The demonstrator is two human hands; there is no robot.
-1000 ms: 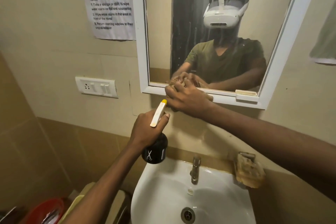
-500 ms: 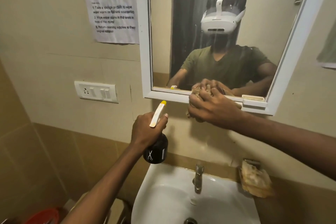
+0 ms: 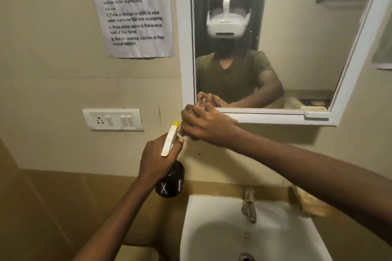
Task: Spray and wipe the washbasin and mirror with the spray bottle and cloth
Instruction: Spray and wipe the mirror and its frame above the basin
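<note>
My left hand (image 3: 158,160) grips a black spray bottle (image 3: 170,183) with a white trigger and yellow nozzle tip, held upright left of the white washbasin (image 3: 214,214). My right hand (image 3: 206,126) is closed on a beige cloth (image 3: 182,131), mostly hidden under the fingers, and presses it on the lower left corner of the white mirror frame (image 3: 275,115). The mirror glass (image 3: 297,48) reflects a person in a green shirt and white headset.
A metal tap (image 3: 249,204) stands at the basin's back, a soap holder (image 3: 309,203) beside it under my right forearm. A white switch plate (image 3: 113,119) and a paper notice (image 3: 133,12) hang on the wall left of the mirror.
My right hand with the cloth slid right along the mirror's bottom frame, then back left to the corner. The left hand and bottle stayed nearly still.
</note>
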